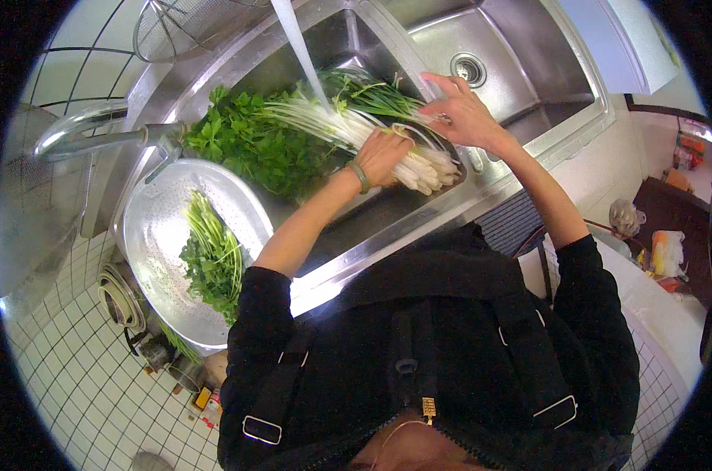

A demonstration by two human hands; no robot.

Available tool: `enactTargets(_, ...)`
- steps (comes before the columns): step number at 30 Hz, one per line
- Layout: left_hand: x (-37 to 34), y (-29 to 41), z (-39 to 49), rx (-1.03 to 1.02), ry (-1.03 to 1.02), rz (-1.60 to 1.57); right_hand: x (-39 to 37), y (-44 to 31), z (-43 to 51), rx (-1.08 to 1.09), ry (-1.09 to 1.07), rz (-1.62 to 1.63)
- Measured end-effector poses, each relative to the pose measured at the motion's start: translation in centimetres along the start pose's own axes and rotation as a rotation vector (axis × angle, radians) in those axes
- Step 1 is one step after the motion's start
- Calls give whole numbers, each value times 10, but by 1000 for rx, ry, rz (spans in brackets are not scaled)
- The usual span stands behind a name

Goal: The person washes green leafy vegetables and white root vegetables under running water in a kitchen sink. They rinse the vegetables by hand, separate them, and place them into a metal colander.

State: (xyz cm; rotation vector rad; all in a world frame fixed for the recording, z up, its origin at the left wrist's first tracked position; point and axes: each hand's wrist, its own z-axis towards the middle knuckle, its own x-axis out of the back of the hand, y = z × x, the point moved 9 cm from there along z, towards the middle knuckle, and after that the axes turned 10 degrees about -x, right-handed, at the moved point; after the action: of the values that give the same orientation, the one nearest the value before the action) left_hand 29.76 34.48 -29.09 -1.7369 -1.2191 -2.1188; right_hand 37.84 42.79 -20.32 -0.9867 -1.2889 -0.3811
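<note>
My left hand (385, 156), with a green bangle at the wrist, curls over a bunch of white-stalked vegetables (429, 171) in the left basin of a steel sink (403, 232). My right hand (465, 115) hovers by the divider, fingers apart, beside the tips of long dark green leaves (385, 100). Whether its fingertips touch them, I cannot tell. Leafy greens that look like celery tops (244, 135) fill the basin's left part. A pale stream (300, 44), seemingly running water, falls onto the stalks.
On the left stand a chrome faucet (161, 138) and a perforated metal colander (149, 282) with a small bunch of greens (211, 265). A wire-mesh strainer (167, 35) is at the upper left. Right of the divider lies a second basin with a drain (468, 69). Pots (120, 297) stand below the colander.
</note>
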Motion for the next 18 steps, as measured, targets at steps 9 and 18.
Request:
enactTargets(9,-5,1,5,-30,257,14,-3,0,4,-45,-15,14)
enactTargets(18,89,-8,-47,47,627,-208,-3,1,3,-35,-65,51)
